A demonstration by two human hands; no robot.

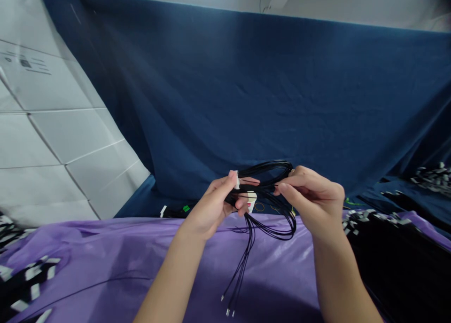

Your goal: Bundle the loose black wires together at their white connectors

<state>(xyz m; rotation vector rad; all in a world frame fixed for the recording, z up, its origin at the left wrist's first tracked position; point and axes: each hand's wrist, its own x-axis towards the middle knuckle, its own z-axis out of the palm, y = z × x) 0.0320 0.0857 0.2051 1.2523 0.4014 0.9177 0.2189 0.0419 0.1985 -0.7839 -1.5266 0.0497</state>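
Black cables [263,190] in hands [215,203] [312,193], purple sheet edge [134,223] below, curtain [260,92] beyond

There are two hands [216,203] [312,191], one held cable bundle [271,167], one held connector [237,180], one backdrop [246,88].

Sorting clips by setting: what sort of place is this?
Probably a cable-assembly workspace: a looped black wire bundle held by left hand and right hand, piles of white-ended black cables at both sides, and what look like stacked white cartons at left.
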